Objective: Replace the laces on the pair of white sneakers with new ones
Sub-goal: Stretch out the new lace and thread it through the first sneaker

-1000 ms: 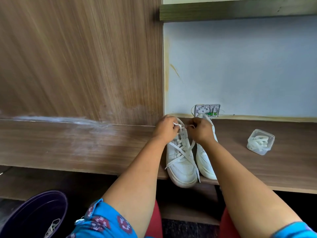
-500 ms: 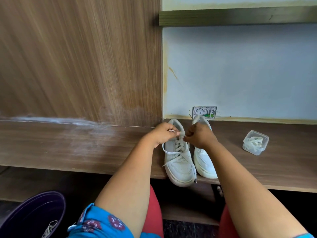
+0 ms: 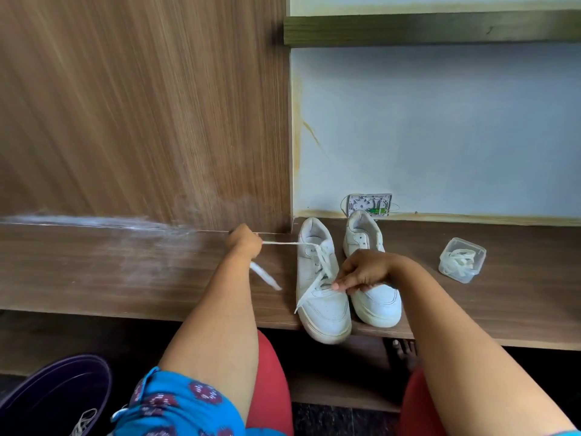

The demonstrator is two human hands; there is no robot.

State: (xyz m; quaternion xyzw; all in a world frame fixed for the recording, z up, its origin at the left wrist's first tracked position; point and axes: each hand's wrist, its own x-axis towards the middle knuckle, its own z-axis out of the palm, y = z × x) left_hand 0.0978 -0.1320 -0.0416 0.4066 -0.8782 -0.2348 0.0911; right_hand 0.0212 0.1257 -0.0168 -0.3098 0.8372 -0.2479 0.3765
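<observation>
At the floor by our left knee, a dark bucket holds a loose lace. On the wooden ledge, our right hand pinches the lace low on the left sneaker, just beside the unlaced right sneaker. Our left hand grips that lace's other end, drawn taut out to the side. Farther right sits a clear tub of laces; behind the shoes, a wall socket.

Left hand fisted, arm extended, right hand curled, pinching
</observation>
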